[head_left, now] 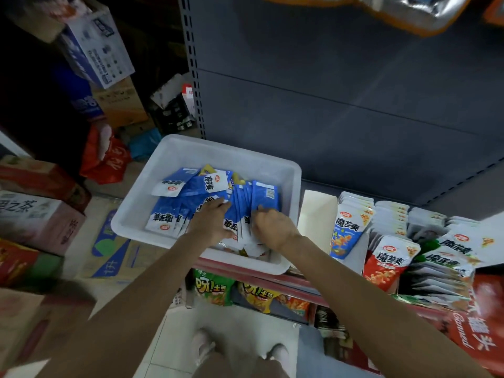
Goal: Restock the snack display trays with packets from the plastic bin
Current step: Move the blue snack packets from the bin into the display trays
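A white plastic bin [174, 156] sits on the shelf edge and holds several blue-and-white snack packets [201, 186]. Both hands are inside the bin. My left hand [211, 221] lies palm down on the loose packets, fingers bent over them. My right hand [272, 226] grips an upright stack of blue packets [263, 196] at its near edge. To the right stand display trays: an empty cream cardboard tray [317, 214], then a row of blue-fronted packets [347, 227], then red packets [387, 264] and green packets [450, 255].
Grey shelf back panel [354, 91] rises behind the bin. Chip bags [214, 287] fill the shelf below. Cardboard cartons [41, 222] and a red bag [106, 156] crowd the floor at left. My shoes [203, 345] stand on pale tiles. A red canned-goods box [480, 323] sits at right.
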Action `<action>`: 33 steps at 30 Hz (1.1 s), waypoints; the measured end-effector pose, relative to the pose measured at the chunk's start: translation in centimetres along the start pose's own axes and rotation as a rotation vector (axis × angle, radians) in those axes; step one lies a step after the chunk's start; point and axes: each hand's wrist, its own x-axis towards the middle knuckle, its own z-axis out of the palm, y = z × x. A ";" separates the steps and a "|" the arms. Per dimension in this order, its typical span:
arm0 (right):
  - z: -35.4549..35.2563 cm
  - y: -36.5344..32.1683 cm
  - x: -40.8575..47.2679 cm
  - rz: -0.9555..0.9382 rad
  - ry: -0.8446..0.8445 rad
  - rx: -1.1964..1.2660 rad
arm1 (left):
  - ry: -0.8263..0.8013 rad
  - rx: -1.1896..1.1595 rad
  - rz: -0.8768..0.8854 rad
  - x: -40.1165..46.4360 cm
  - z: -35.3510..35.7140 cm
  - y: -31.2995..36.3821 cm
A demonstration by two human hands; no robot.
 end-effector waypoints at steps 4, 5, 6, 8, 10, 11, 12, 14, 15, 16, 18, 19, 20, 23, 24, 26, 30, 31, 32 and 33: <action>-1.2 1.0 -1.4 -0.058 0.123 0.295 | 0.035 -0.081 -0.013 0.0 -0.4 0.2; -1.7 1.4 -1.8 -0.045 0.173 0.456 | 0.075 -0.120 -0.016 0.0 -0.5 0.5; -2.2 2.0 -2.1 -0.024 0.230 0.607 | 0.122 -0.172 -0.014 -0.1 -0.6 0.8; -3.1 3.5 -2.7 0.051 0.351 0.811 | 0.190 -0.311 0.007 -0.2 -0.8 1.8; -4.0 5.2 -3.2 0.147 0.451 0.941 | 0.191 -0.440 0.058 -0.3 -0.9 3.0; -4.4 5.8 -3.4 0.189 0.474 1.006 | 0.190 -0.477 0.095 -0.3 -1.0 3.7; -4.6 6.4 -3.7 0.222 0.478 1.067 | 0.194 -0.501 0.132 -0.3 -1.1 4.3; -5.0 7.4 -4.3 0.249 0.466 1.151 | 0.213 -0.537 0.180 -0.3 -1.3 5.6; -5.3 7.9 -4.8 0.248 0.476 1.178 | 0.228 -0.548 0.199 -0.3 -1.4 6.2; -5.6 8.4 -5.2 0.247 0.498 1.201 | 0.246 -0.555 0.216 -0.2 -1.5 6.8; -6.2 9.5 -6.2 0.253 0.548 1.218 | 0.271 -0.568 0.244 -0.1 -1.6 8.2; -6.5 10.0 -6.8 0.249 0.578 1.205 | 0.272 -0.576 0.255 0.0 -1.5 8.9; -6.7 10.6 -7.4 0.248 0.605 1.185 | 0.267 -0.582 0.261 0.1 -1.5 9.7; -7.4 12.5 -9.2 0.257 0.682 1.133 | 0.221 -0.567 0.267 0.5 -1.2 12.1; -7.5 13.2 -9.8 0.266 0.715 1.111 | 0.195 -0.538 0.270 0.6 -1.0 12.9; -7.9 14.5 -10.8 0.289 0.760 1.008 | 0.139 -0.457 0.269 0.9 -0.5 14.1; -8.3 16.2 -12.5 0.337 0.742 0.661 | 0.079 -0.361 0.258 0.9 0.5 15.0; -8.2 16.4 -12.7 0.336 0.716 0.588 | 0.083 -0.377 0.246 0.8 0.7 14.8; -7.9 16.6 -12.8 0.327 0.670 0.527 | 0.089 -0.413 0.233 0.8 0.9 14.5; -7.6 16.5 -12.9 0.312 0.606 0.469 | 0.091 -0.450 0.226 0.8 1.1 14.2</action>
